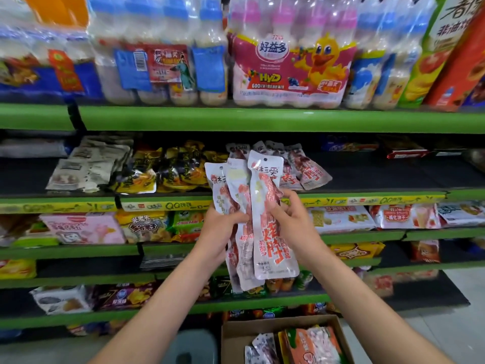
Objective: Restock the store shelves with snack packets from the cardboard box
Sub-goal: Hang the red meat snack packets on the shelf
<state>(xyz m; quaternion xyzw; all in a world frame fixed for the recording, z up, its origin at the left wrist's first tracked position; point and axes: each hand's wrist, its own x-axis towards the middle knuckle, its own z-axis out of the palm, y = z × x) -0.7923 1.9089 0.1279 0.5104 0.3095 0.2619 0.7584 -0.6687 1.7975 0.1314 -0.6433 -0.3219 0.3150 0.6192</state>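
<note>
Landmark: the cardboard box (282,327) at the bottom of the view, its top open.
Snack packets: a fanned bunch of long white-and-red snack packets (262,206) held upright, well above the box and in front of the green-edged shelves (236,119).
Left hand: the left hand (220,227) grips the bunch from the left side — fingers curled round the rear packets, about halfway up them.
Right hand: the right hand (290,219) pinches the front packet, thumb on its face and fingers curled behind its right edge.
Shelf stock: more of the same red-and-white packets (304,172) lie on the dark shelf just behind the held bunch, higher above the box.
Box contents: orange packets (312,345) and a few pale ones (262,348) lie inside the box.
Top shelf: shrink-wrapped bottle packs (291,61) stand far above the box — one bears a yellow duck.
Beside the box: a grey stool top (191,345) just to its left.
</note>
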